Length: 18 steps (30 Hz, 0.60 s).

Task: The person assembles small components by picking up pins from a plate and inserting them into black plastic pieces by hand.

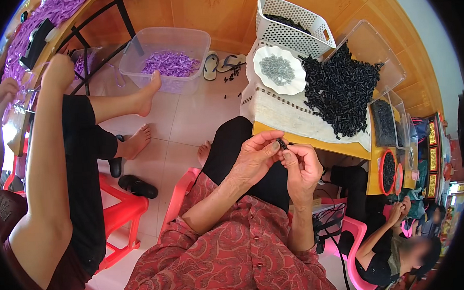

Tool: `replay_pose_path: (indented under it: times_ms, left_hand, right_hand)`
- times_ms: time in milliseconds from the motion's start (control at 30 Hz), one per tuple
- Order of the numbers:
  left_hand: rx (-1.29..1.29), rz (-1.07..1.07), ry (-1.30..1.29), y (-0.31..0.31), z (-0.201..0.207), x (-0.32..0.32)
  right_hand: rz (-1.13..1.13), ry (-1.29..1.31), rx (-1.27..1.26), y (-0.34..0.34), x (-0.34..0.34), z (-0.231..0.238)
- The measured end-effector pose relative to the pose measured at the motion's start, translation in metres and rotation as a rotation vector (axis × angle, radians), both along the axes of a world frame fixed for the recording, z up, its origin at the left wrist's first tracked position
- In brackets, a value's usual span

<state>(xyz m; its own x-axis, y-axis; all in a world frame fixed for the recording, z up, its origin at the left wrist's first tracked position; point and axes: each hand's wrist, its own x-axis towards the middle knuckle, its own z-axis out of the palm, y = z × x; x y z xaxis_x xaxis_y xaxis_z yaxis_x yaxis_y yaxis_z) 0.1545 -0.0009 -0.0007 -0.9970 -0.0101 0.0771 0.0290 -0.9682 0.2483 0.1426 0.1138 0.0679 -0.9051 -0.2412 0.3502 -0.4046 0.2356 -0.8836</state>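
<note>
Above my lap, my left hand and my right hand meet fingertip to fingertip. Both pinch one small black piece, mostly covered by the fingers, so its exact kind does not show. Just beyond my hands, a large heap of short black pieces lies on a white cloth over the table. To the left of the heap stands a white scalloped bowl holding small clear-grey parts.
Behind the bowl stands a white perforated basket with black pieces. Clear boxes line the table's right side, near a red-rimmed round tray. A clear tub of purple pieces sits on the floor. Co-workers sit left, beside a red stool, and right.
</note>
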Motion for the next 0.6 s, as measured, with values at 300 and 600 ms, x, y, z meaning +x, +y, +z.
replay_pose_path:
  times_ms: [300,600]
  left_hand:
    - [0.018,-0.003,0.005,-0.0005,-0.0022,-0.0003]
    - [-0.041,0.024,0.052,-0.0027,-0.0011,-0.0005]
  right_hand:
    - [0.003,0.012,0.015,-0.0046,0.0003,0.0013]
    - [-0.009,0.161,0.126,-0.0048,-0.0001,0.0050]
